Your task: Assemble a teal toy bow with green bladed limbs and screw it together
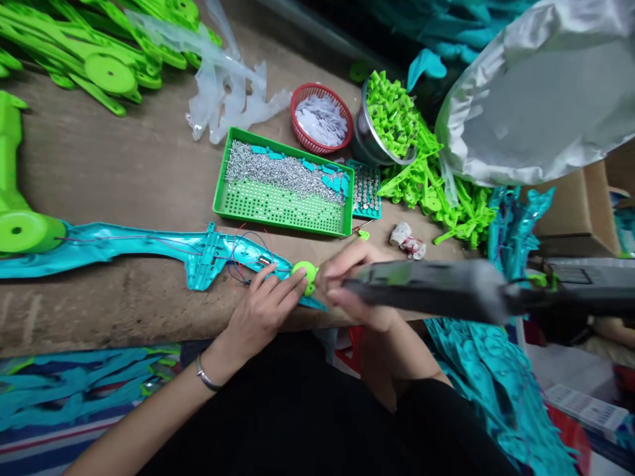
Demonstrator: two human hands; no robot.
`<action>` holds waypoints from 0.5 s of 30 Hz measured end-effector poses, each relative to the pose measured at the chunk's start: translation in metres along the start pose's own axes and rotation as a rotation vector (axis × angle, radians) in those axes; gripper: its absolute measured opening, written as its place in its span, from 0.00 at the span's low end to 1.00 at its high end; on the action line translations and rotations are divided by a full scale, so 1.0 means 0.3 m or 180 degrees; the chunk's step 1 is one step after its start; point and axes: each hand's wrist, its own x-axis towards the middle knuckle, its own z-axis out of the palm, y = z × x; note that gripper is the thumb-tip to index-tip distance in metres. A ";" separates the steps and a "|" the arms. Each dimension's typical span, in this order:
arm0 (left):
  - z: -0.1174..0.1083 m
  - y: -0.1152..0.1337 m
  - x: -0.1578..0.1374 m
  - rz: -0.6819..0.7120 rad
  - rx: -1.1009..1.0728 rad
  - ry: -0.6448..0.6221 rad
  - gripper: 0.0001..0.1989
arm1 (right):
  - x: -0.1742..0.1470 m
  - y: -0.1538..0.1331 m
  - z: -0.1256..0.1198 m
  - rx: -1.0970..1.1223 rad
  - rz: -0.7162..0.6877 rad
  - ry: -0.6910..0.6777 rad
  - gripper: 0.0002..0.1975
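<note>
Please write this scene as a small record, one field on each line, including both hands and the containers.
Left hand: fingertips on round green part
Right hand: gripping dark tool, blurred
Workpiece: long blue shell, on table
Green tray: many small metal pieces, some blue parts
Red basket: pale flat pieces
Metal bowl: heaped small green parts
</note>
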 end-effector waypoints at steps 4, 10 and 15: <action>-0.006 0.005 0.014 0.0022 0.0320 -0.0138 0.22 | 0.144 0.065 -0.041 -0.0048 -0.0851 0.1074 0.12; -0.009 0.012 0.030 0.0078 0.0454 -0.0003 0.22 | 0.223 0.188 -0.044 0.0151 -0.0421 0.1521 0.14; -0.009 0.011 0.025 0.0047 0.0418 -0.0055 0.24 | 0.222 0.220 -0.047 0.0131 -0.0305 0.1474 0.15</action>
